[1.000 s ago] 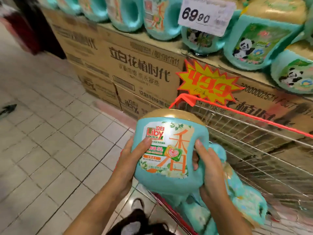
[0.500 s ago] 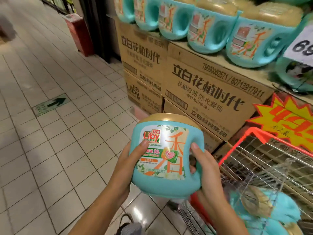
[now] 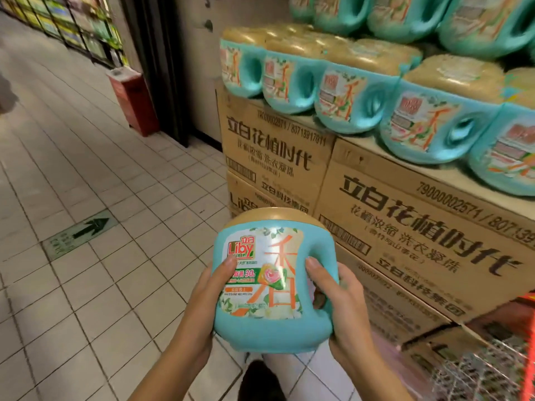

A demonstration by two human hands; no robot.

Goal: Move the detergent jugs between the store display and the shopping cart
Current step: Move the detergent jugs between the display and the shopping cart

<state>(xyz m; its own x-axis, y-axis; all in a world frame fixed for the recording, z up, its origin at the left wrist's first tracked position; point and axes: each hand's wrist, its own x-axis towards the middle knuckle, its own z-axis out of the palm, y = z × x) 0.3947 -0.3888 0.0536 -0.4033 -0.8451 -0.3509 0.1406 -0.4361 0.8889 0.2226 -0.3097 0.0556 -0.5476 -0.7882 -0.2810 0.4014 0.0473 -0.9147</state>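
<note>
Low in the centre of the frame, a squat, rounded teal plastic detergent jug [image 3: 275, 280] with a matte gold cap and glossy label is gripped from both sides: the left hand [image 3: 202, 311] and the right hand [image 3: 344, 308] curl around it, thumbs pressed on its label. Matching jugs [image 3: 347, 99] line printed corrugated cardboard boxes [image 3: 405, 227] at upper right; the wire cart [image 3: 492, 369] sits at lower right.

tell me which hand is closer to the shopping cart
Right. The right hand grips the jug on the side toward the cart; the left hand holds its far side.
</note>
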